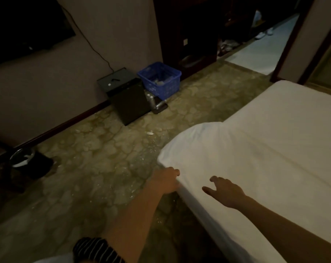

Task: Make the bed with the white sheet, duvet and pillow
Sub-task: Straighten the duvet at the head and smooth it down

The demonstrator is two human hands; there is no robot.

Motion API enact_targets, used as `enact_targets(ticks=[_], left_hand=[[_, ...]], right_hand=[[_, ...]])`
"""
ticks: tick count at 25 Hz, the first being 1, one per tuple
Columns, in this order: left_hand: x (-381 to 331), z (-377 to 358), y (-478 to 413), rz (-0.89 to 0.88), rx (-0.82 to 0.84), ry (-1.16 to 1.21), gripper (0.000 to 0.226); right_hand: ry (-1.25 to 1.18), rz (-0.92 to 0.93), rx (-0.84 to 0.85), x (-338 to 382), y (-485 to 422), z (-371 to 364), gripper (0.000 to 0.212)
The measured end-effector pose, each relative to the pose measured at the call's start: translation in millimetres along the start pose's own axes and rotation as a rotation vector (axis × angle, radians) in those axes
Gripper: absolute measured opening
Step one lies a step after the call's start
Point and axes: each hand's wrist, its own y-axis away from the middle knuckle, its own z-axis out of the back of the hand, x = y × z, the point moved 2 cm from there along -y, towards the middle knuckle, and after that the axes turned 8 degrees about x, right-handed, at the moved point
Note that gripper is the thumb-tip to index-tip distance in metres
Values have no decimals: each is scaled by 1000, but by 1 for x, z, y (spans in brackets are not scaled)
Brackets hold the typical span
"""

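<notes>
White sheet lies on the bed, right side of frame. Its top is mostly flat w/ long creases. The corner nearest the room puffs up loose, not tucked.

Your left hand is at the sheet's side edge, just below that loose corner. Its fingers curl into the cloth, which looks like a grip on the hem. Your right hand is over the sheet's top near the same edge, fingers spread & relaxed, holding nothing. Can't tell if the palm touches. No duvet or pillow in view.

Risks, as a judgement: tug w/ the left hand alone & the sheet may skew or pull slack off the far side. Tuck the puffed corner as is & it may trap air, leaving a lump. Pale crumbs dot the patterned carpet beside the bed, so a dropped hem could pick up dirt.

Further out, by the wall: a black cabinet, a blue plastic basket just beside it, & clear bottles on the floor between them. A dark TV hangs top left. A small bin sits far left.
</notes>
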Motion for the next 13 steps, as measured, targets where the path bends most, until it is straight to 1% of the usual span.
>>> enact_targets(ticks=[3, 7, 10, 13], left_hand=[[57, 42, -44, 19, -7, -27, 38], [122, 103, -109, -17, 35, -30, 46], [167, 156, -148, -10, 68, -27, 45], [206, 216, -186, -68, 57, -27, 40]], right_hand=[[9, -26, 16, 35, -62, 29, 62], [-36, -75, 21, 71, -155, 71, 59], [-57, -91, 59, 101, -212, 103, 59], [-88, -130, 33, 131, -266, 134, 59]])
